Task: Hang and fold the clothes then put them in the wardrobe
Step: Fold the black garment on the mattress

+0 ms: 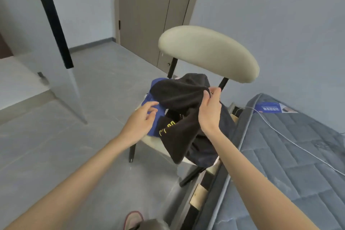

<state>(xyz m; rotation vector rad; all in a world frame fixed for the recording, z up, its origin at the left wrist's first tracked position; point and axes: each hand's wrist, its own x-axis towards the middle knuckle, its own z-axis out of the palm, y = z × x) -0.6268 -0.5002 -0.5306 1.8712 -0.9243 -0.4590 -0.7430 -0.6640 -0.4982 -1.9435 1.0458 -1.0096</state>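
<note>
Black garment [179, 99] with yellow lettering lay bunched on the chair seat at frame centre, one end hanging off the seat's front edge. Right grip [210, 112] pinched its upper edge at 2 o'clock of the pile, thumb and fingers closed on the cloth. Blue garment [161, 115] sat under it, showing at 9 o'clock. Left grip [142, 120] was at the blue cloth, fingers loose, holding nothing. Chair [209, 52] backrest cream, at 12 o'clock. Grey mattress [298, 173] at 4 o'clock, white cable [296, 144] across it.
</note>
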